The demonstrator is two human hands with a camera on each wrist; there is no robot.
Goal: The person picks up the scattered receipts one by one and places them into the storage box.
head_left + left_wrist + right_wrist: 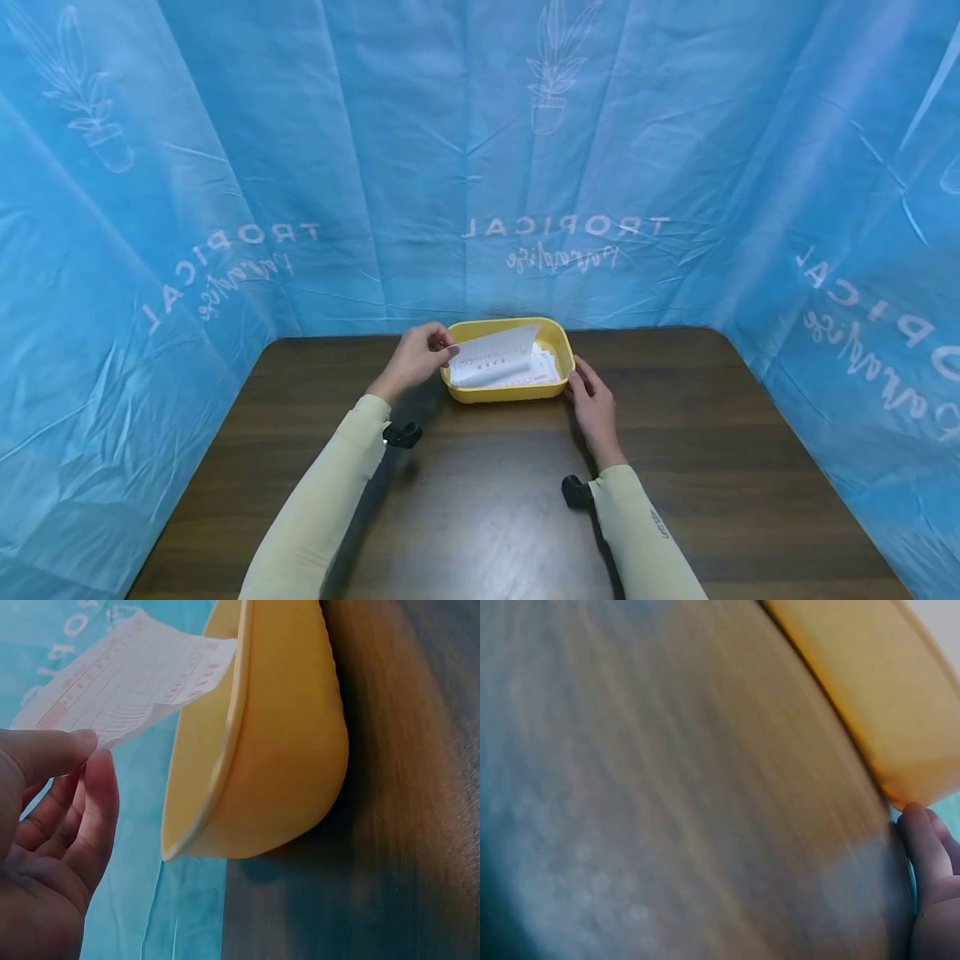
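Observation:
My left hand [418, 357] pinches the left edge of a white printed paper slip [142, 675] between thumb and fingers. The slip, with red print and ruled lines, is held tilted over a yellow plastic basin [506, 393]. Inside the basin lie more white papers [542, 367], partly covered by the held slip. At the basin's right near corner, my right hand [596, 412] holds its side with the thumb and fingers. In the right wrist view the fingertips [913, 814] touch the basin's lower corner; the rest of this hand is mostly cut off.
The basin stands near the back edge of a dark wooden table [487, 500]. Blue curtains [420, 167] with white print hang behind the table and along both sides. A black wrist camera [403, 435] sits on the left sleeve and another [576, 493] on the right.

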